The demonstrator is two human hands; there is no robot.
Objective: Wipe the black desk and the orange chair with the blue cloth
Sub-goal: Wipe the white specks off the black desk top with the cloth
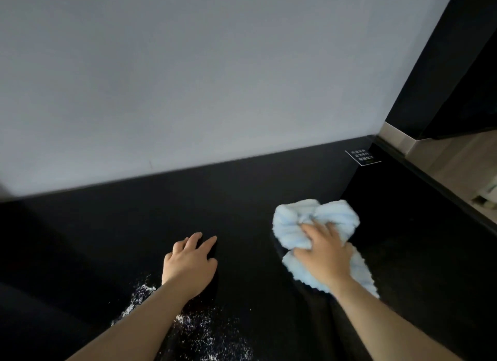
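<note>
The right hand point(324, 256) is clenched on the bunched blue cloth point(317, 226), pressing it onto the black counter point(242, 199) at about four o'clock in the head view. The left hand point(189, 264) lies palm down on the counter at about six o'clock with fingers loosely spread, holding nothing. White specks point(199, 331) (fine, like powder) are scattered under and beside the left forearm, and a small dark label point(363, 157) sits in the counter's corner at two o'clock.

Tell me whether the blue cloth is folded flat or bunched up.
Bunched up: the fluffy light-blue cloth is crumpled under the right hand.
</note>
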